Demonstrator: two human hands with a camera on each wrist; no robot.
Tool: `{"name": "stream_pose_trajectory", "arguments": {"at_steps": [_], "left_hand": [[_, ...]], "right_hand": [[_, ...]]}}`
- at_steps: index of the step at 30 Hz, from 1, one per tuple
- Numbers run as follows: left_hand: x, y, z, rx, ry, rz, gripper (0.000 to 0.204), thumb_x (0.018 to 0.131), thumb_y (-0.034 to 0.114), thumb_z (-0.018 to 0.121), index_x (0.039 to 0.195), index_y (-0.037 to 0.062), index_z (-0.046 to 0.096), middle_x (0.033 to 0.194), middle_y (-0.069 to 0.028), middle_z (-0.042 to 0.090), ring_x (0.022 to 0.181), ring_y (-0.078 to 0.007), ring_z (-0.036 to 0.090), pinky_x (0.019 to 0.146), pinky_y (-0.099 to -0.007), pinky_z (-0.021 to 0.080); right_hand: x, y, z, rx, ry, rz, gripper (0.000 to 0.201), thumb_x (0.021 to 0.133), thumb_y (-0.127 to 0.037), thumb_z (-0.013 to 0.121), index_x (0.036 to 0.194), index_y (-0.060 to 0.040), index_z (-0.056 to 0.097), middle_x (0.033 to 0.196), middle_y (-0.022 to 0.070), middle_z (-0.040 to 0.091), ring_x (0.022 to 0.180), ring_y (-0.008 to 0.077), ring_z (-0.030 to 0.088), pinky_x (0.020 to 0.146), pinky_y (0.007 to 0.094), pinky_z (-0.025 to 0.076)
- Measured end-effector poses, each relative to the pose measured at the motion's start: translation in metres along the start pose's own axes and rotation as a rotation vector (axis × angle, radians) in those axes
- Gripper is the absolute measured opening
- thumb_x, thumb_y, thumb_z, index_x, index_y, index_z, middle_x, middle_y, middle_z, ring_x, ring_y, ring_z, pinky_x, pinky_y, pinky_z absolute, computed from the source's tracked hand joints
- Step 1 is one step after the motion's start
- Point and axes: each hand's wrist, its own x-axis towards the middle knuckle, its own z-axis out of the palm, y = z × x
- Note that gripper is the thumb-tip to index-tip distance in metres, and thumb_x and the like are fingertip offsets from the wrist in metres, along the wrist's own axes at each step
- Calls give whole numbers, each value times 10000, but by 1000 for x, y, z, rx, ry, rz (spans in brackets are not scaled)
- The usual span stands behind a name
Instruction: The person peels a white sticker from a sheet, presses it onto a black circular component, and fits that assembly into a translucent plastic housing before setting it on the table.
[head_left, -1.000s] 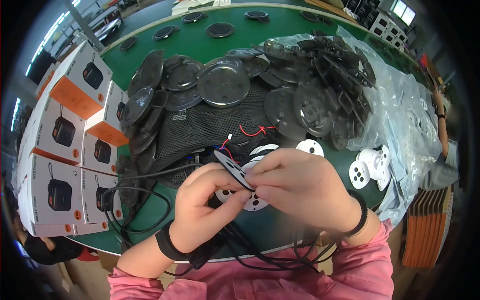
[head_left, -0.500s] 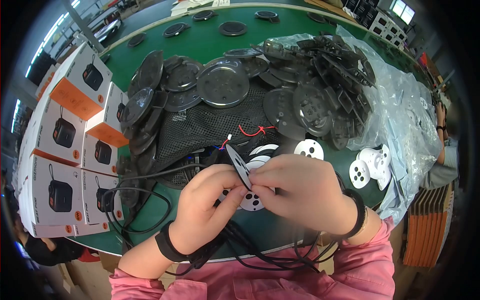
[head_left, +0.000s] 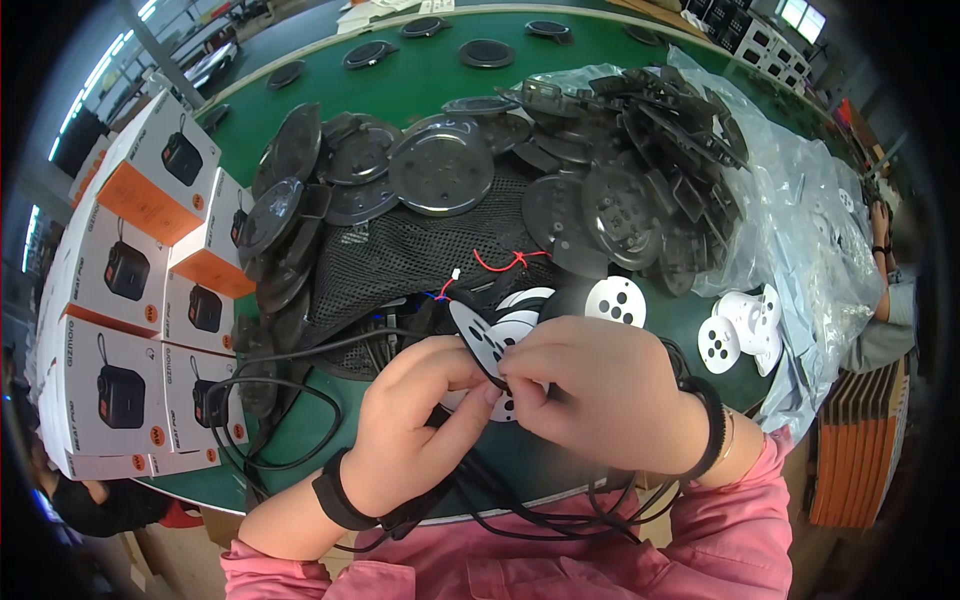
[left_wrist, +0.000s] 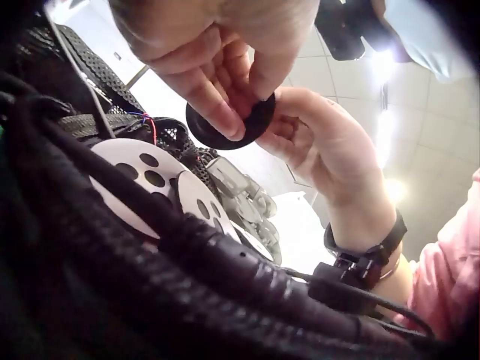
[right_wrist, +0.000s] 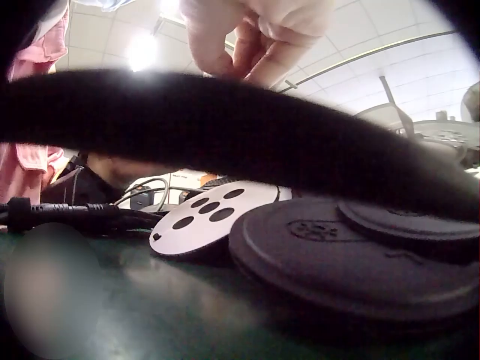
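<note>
A thin round disc [head_left: 476, 334], white with black holes on one face, stands tilted between the two hands in the head view. My left hand [head_left: 415, 425] pinches its lower edge between thumb and fingers. On the near side of the white face, my right hand [head_left: 605, 395] has its fingertips pinched together at the lower right edge. The left wrist view shows the plain black back of the disc [left_wrist: 214, 133], with left fingers over it. More white-faced discs [head_left: 617, 301] lie just beyond the hands. In the right wrist view, a white-faced disc [right_wrist: 211, 214] leans beside a black disc [right_wrist: 330, 251].
Dark translucent round covers [head_left: 445, 167] are heaped on black mesh [head_left: 400, 255] behind the hands. White-and-orange boxes [head_left: 115, 385] stack at left. A clear plastic bag [head_left: 790, 220] lies at right. Black cables [head_left: 300, 455] loop across the green table, where several black discs [head_left: 487, 53] sit farther back.
The held disc has turned so its white face shows more. My right fingers have curled in closer at its edge. The black discs at the far side have shifted right.
</note>
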Motion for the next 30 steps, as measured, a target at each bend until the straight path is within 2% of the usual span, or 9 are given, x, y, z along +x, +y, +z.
{"name": "stream_pose_trajectory", "arguments": {"at_steps": [8,10,13,16,18,23,26,28,30], "left_hand": [[4,-1,-4,36,-1,44,108,689,-24,595,782,5,550,778,-92,562,689,-211,551,599,-271,437],[5,0,-4,88,-10,78,108,689,-22,595,783,5,551,772,-91,562,693,-211,553,603,-272,439],[7,0,-5,97,-40,138,115,685,-15,602,786,6,552,776,-92,563,702,-210,555,605,-276,443],[5,-1,-4,68,-77,123,126,679,-7,615,785,7,549,777,-84,558,696,-207,557,597,-281,444],[2,-2,-3,-75,-68,-18,132,685,-16,612,803,-4,553,802,-77,546,698,-171,560,594,-259,444],[-1,-6,1,-352,-13,-113,132,716,-43,566,848,-40,556,844,-66,526,715,-102,539,590,-196,426],[-2,-10,-7,-394,-34,-161,131,745,-59,513,870,-57,553,852,-62,523,727,-87,535,612,-185,430],[-2,-13,-7,-503,-23,-226,133,783,-59,446,865,-64,551,839,-61,527,707,-93,538,647,-202,439],[-1,-7,-4,-577,-11,-293,126,786,-53,445,854,-64,550,831,-61,531,697,-93,534,642,-204,432]], "right_hand": [[2,0,-4,158,-10,95,115,617,-39,627,726,-77,634,712,17,617,621,158,592,520,236,472],[1,2,-7,288,-97,119,126,651,0,619,754,-27,551,691,73,549,610,218,568,515,285,454],[1,4,-4,357,-70,152,125,638,-5,613,737,-35,542,669,70,538,583,221,554,493,286,442],[1,6,-3,238,-48,41,134,612,-13,614,710,-46,529,653,63,525,553,224,536,467,285,426],[-1,3,-1,201,-35,-3,140,601,-15,613,706,-51,527,651,61,522,544,227,529,460,285,421],[-1,5,-4,177,-9,-24,148,585,-9,610,693,-54,519,647,59,516,531,206,531,464,267,419],[0,5,-15,338,-53,87,134,628,19,589,733,-37,528,666,34,539,551,129,545,489,241,427],[1,5,-24,1045,11,571,115,688,35,559,792,-6,531,717,17,557,618,70,537,519,217,430],[0,11,-37,1118,132,536,96,738,36,499,829,20,524,751,30,564,624,64,526,525,201,427]]}}
